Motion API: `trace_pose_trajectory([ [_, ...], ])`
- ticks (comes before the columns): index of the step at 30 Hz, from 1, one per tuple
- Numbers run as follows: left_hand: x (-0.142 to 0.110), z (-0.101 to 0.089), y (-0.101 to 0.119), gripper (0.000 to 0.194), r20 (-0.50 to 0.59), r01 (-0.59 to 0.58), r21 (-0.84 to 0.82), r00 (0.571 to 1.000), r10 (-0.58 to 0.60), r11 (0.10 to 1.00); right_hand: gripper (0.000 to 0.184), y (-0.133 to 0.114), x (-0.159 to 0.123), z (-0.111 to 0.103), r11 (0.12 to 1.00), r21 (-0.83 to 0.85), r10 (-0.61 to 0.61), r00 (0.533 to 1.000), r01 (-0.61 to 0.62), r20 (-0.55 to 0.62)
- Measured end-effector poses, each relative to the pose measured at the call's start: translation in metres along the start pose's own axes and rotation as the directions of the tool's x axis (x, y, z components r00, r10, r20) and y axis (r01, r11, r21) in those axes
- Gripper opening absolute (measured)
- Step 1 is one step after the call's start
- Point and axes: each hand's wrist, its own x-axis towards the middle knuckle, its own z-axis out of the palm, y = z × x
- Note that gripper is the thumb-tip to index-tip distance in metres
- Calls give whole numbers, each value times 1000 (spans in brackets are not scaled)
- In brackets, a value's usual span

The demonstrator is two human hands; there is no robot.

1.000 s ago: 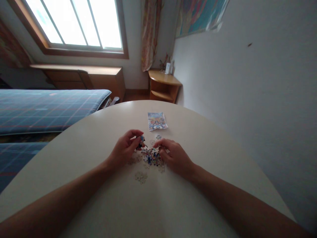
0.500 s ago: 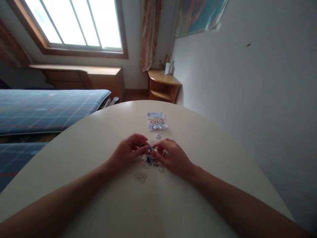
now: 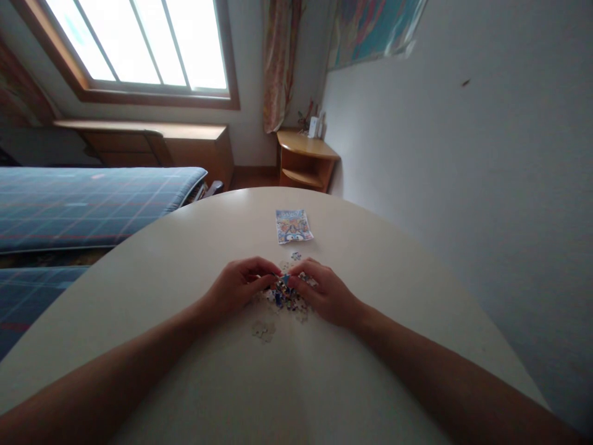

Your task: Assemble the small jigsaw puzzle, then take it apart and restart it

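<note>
My left hand (image 3: 248, 281) and my right hand (image 3: 322, 289) meet over a small pile of jigsaw pieces (image 3: 282, 301) on the white table. Between my right thumb and fingers is a blue jigsaw piece (image 3: 285, 279). The left thumb and fingertips pinch at the blue piece's left side, on a piece too small to make out clearly. Face-down pale pieces (image 3: 264, 331) lie nearer to me, left of the pile. Beyond the hands rests a single white and blue piece (image 3: 296, 256). Farther back a printed picture sheet (image 3: 294, 226) lies flat.
The round white table (image 3: 185, 383) fills the foreground. A plaid mattress (image 3: 92, 207) is beyond its left edge, and a white wall (image 3: 454, 185) runs along the right. A wooden corner shelf (image 3: 308, 145) stands behind, near a window (image 3: 148, 43).
My fingertips have shifted slightly over the pile, the right fingers closing in more. A brighter blue piece now shows between the hands. Table items stay where they were.
</note>
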Motion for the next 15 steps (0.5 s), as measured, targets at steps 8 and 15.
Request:
trace_pose_trajectory([
  [8, 2, -2, -3, 14, -75, -2, 17, 997, 3, 1000, 12, -2, 2, 0, 993, -62, 93, 991, -99, -95],
  [15, 0, -3, -2, 13, -75, -52, -46, 996, 49, 998, 21, -1, 1, 0, 976, -218, -25, 1000, 26, 8],
])
